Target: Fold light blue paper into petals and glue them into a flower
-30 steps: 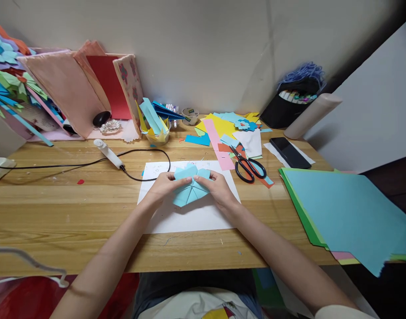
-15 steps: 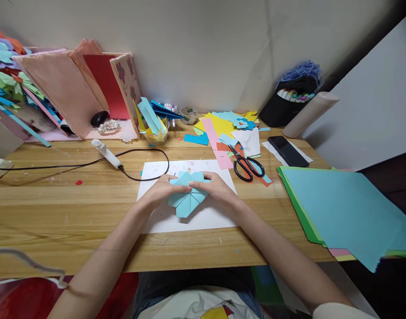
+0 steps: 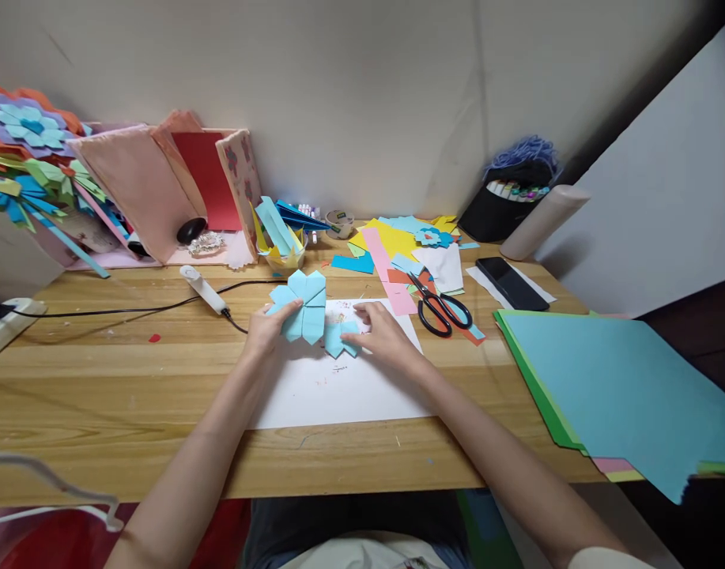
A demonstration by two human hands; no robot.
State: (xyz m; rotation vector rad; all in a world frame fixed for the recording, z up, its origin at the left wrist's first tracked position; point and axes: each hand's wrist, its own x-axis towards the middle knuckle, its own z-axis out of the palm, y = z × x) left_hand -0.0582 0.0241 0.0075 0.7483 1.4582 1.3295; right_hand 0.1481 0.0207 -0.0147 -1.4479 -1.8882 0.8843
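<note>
A long wooden table with a pale grain ran across the whole view. At its right end lay a stack of large paper sheets, light blue on top with green, pink and yellow edges showing beneath, its near corner hanging past the table's front edge. In the middle, just in front of the person, a white sheet of paper lay flat on the table, speckled with small marks.

Both bare forearms reached in from below. The left hand was closed on a folded light-blue paper flower shape – four creased, petal-like lobes – gripping it at its lower left edge and holding it tilted up over the far left corner of the white sheet. The right hand lay low on the white sheet with its fingers curled to the left, fingertips on a small folded light-blue paper piece that sat just right of and below the flower shape. Whether this hand pinched the piece or only pressed it down could not be told.

Near the right hand, past the sheet's far right corner, lay black-handled scissors among paper scraps. A black phone lay further right, and a white pen-shaped tool with a black cord lay left of the flower shape.
</note>
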